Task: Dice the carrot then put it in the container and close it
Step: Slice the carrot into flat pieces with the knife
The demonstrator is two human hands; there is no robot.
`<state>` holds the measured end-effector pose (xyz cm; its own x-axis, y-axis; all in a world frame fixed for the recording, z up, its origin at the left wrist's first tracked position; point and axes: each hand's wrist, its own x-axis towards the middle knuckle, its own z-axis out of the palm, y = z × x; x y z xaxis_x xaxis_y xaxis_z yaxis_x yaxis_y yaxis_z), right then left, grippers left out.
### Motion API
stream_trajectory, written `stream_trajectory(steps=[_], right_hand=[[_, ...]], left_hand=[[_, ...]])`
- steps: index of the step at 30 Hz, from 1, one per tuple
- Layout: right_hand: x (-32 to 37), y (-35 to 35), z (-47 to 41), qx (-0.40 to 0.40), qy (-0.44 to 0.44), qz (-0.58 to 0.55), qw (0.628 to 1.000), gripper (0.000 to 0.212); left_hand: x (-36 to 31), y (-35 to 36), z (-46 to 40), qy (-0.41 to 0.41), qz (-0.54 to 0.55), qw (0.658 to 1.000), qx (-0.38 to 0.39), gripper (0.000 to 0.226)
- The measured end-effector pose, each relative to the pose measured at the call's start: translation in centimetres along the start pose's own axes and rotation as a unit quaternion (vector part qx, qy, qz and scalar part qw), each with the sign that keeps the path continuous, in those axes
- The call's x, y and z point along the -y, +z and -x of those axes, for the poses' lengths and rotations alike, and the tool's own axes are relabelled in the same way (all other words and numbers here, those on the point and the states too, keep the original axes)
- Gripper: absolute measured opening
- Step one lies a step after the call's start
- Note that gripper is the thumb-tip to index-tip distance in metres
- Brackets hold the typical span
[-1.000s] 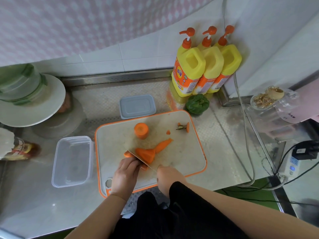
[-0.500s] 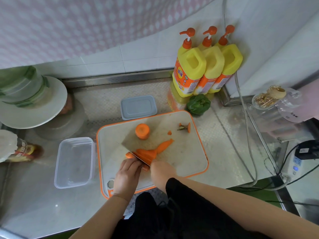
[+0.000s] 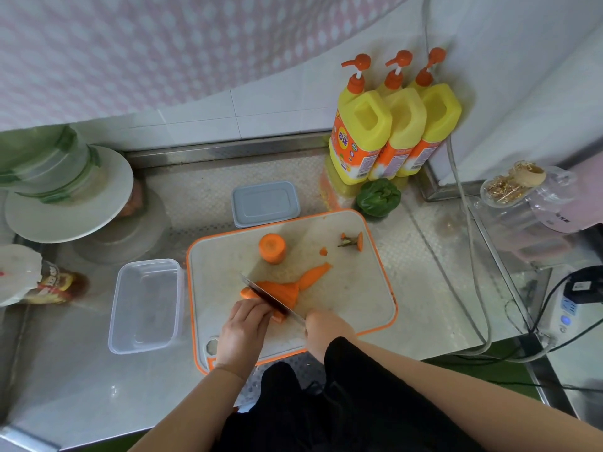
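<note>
Steel bench (image 3: 98,396), head view looking down. Board (image 3: 365,295), white with orange rim, sits at centre.

Left hand (image 3: 243,327) rests on the near end of the carrot (image 3: 277,290), fingers curled down over it and pressing it to the board. Right hand (image 3: 321,327) grips the knife (image 3: 266,296); the handle is hidden inside the fist. Blade runs diagonally from the right hand up-left, edge down on the carrot just beside the left fingertips.

Carrot lies as sliced lengths fanned out under the blade, with 1 tapering strip (image 3: 315,272) pointing up-right. A short stub (image 3: 272,246) stands on end further back on the board. Near the far right corner: the top (image 3: 354,241) with green stalk, and a small chip (image 3: 323,251) beside it.

Container (image 3: 145,306), clear, open, sits on the bench touching or just beside the board's left edge; nothing visible inside. Lid (image 3: 266,203), grey-blue, lies flat behind the board.

Behind, right: 3 yellow bottles (image 3: 362,132) with orange pumps in a row against the wall. A green pepper (image 3: 378,197) sits in front of them. Left: a white plate (image 3: 68,203) on a stand with clear tubs stacked on it, and a bagged item (image 3: 49,283) below it. Far right: a clear jar (image 3: 522,190) and a power strip (image 3: 567,308) with cables.
</note>
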<state>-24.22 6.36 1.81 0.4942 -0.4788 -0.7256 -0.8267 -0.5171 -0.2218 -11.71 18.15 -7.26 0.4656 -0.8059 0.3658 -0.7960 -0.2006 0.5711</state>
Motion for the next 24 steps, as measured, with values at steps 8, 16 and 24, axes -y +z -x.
stream_trajectory(steps=[8, 16, 24], right_hand=[[0.5, -1.6, -0.4, -0.008, -0.028, -0.050, 0.998, 0.020], [1.0, -1.3, 2.4, -0.023, -0.040, -0.023, 0.999, 0.020], [1.7, -1.4, 3.0, -0.019, -0.024, -0.002, 1.000, 0.021]], left_hand=[[0.3, -0.1, -0.2, 0.027, -0.028, 0.999, 0.013, 0.041], [0.6, -0.2, -0.2, 0.034, -0.052, 0.998, 0.018, 0.046], [0.3, -0.2, -0.1, 0.018, -0.032, 0.999, 0.008, 0.053]])
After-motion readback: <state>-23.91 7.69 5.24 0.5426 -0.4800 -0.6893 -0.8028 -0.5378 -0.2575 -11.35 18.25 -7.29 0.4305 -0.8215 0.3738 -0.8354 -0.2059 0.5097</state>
